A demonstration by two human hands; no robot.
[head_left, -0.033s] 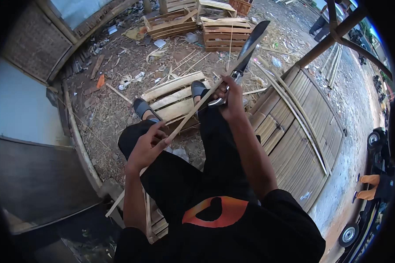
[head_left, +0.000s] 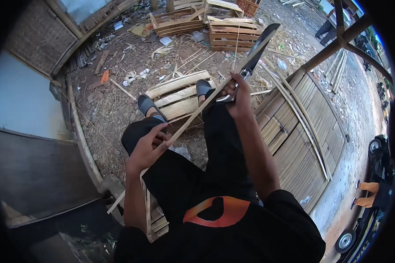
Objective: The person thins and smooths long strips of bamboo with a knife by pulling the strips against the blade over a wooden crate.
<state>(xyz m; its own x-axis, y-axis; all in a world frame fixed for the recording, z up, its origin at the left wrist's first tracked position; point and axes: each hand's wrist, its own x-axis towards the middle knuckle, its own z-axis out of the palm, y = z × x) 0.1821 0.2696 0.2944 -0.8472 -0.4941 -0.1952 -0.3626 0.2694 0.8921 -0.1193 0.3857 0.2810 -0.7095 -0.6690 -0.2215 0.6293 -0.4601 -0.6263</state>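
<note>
A machete point(head_left: 269, 33) with a dark blade and silvery handle points up and away, to the right. My right hand point(head_left: 237, 94) is closed around its handle, with a long pale bamboo strip point(head_left: 192, 116) pressed alongside. That strip runs slantwise over my lap and along the blade. Its near end rests at the thumb and fingers of my left hand point(head_left: 148, 149), which is loosely curled on it above my left thigh. Both feet in grey slip-on shoes press against a slatted wooden crate piece point(head_left: 175, 100) on the ground.
Wooden crates point(head_left: 235, 34) stand at the far side on littered ground. A bamboo slat platform point(head_left: 300, 131) on the right bears long bent strips point(head_left: 296, 105). At left is a wall panel point(head_left: 26, 96). A person point(head_left: 328, 28) is far right; vehicles point(head_left: 346, 241) line the right edge.
The view has shifted slightly, so the surroundings sit a little farther right and lower. Both hands keep their hold on the bamboo strip and machete.
</note>
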